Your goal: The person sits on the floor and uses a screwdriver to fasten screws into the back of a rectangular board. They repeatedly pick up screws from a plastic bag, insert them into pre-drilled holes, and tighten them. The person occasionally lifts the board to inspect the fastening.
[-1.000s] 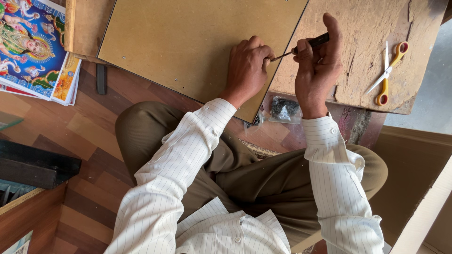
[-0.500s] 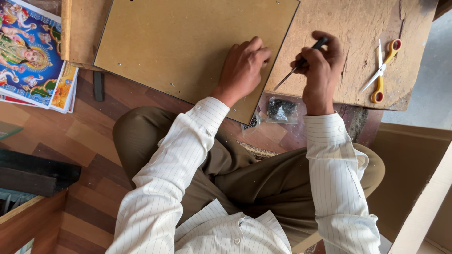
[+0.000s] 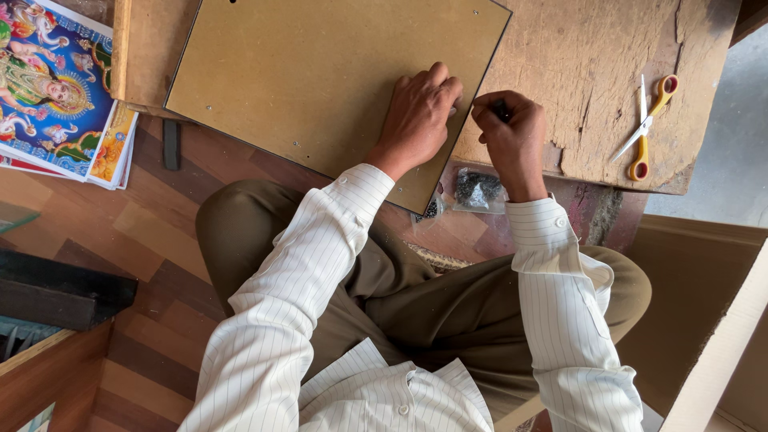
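Note:
A tan hardboard backing panel [image 3: 320, 72] with a thin dark edge lies on a worn wooden table [image 3: 592, 56]. My left hand [image 3: 420, 112] presses flat on the panel near its right edge. My right hand [image 3: 512, 132] is closed around a small dark-handled tool [image 3: 502, 110], held upright at that same edge, just beside the left fingertips. Most of the tool is hidden inside the fist.
Orange-handled scissors [image 3: 648, 132] lie on the table to the right. A small clear bag of dark bits [image 3: 478, 190] sits below the table edge. Colourful printed pictures [image 3: 56, 88] are stacked at left. Dark frame moulding [image 3: 56, 292] and a cardboard sheet [image 3: 712, 336] flank my legs.
My right hand turned from holding the tool slanted and visible to gripping it upright in a fist at the panel edge. The left hand stayed on the panel.

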`<state>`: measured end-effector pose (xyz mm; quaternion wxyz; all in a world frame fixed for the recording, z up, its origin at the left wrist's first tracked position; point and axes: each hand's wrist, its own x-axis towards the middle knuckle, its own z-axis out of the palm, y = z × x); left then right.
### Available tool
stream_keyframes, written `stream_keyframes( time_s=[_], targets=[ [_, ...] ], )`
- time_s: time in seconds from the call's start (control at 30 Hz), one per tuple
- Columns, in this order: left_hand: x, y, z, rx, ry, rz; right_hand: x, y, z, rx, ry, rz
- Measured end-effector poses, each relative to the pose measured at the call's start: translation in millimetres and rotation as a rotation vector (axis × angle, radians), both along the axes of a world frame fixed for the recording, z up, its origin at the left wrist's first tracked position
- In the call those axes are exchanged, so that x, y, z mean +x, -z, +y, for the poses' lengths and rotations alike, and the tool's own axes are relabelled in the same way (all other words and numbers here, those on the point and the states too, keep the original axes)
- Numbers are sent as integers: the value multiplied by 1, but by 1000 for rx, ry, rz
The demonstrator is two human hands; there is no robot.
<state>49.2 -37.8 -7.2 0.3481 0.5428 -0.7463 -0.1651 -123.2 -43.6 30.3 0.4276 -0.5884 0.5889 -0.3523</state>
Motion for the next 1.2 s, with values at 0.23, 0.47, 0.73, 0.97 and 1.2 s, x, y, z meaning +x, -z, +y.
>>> stream_keyframes(
  time_s=[0.23,0.47,0.73,0.97,1.2],
  targets=[
    [9,-2,-2,33,-4,260,4,9,3,-180,-1,301],
    [4,-3,-3,40,-76,312,11,21,5,-378,-47,290],
    [3,-1,-1,21,-86,321,16,21,7,-105,66,57],
    [2,-1,-2,19,-99,314,18,21,8,-97,61,4],
    [0,-1,-1,53,-113,320,20,26,5,-62,139,-45]
  ],
)
